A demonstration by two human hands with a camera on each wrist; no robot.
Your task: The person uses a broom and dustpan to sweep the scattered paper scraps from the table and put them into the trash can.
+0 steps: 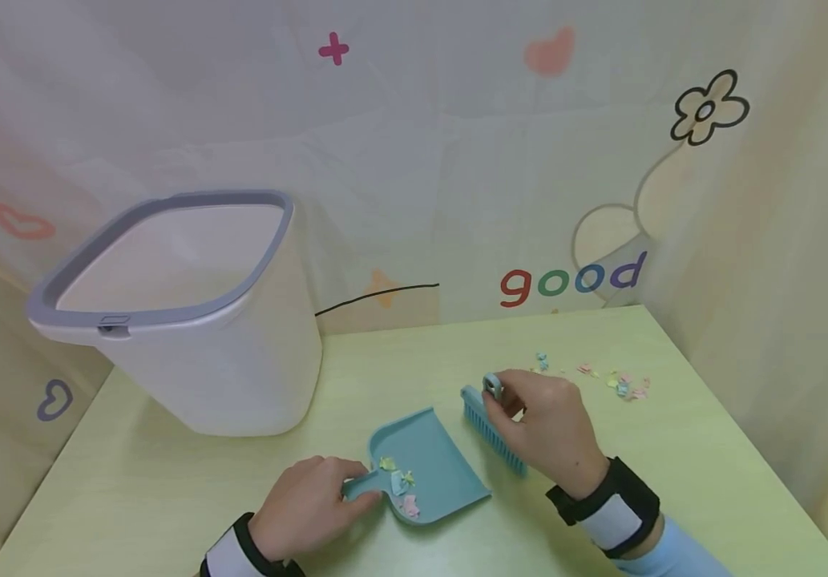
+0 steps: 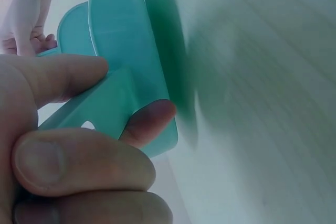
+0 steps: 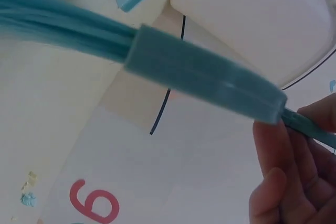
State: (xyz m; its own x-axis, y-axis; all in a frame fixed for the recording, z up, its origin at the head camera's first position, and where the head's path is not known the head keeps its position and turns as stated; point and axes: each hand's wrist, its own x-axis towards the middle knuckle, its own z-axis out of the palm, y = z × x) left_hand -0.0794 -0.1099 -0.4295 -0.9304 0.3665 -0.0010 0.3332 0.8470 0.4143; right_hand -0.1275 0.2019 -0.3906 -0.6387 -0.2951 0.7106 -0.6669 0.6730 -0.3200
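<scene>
Dustpan [image 1: 437, 465] gripped between left hand's [image 1: 316, 505] thumb and fingers; brush [image 1: 491, 433] pinched by right hand [image 1: 549, 423].

The dustpan [image 1: 438, 461] and brush [image 3: 205, 74] are teal-blue, bristles [image 3: 68, 27] included. The scraps [image 1: 399, 483] are pale yellow, light blue and pink. The bin [image 1: 255, 369] is white with a greyish-lavender rim [image 1: 168, 316], the surface [image 1: 688, 457] a pale yellow-green. The off-white backdrop [image 1: 414, 144] bears a magenta cross [image 1: 333, 49], a solid coral heart [image 1: 551, 53], a flower [image 1: 705, 110] outlined in black and "good" [image 1: 574, 279] lettered in red, green, blue and purple. The straps [image 1: 640, 489] are black with whitish panels [image 1: 611, 522]; the sleeve [image 1: 673, 553] is light blue.
</scene>
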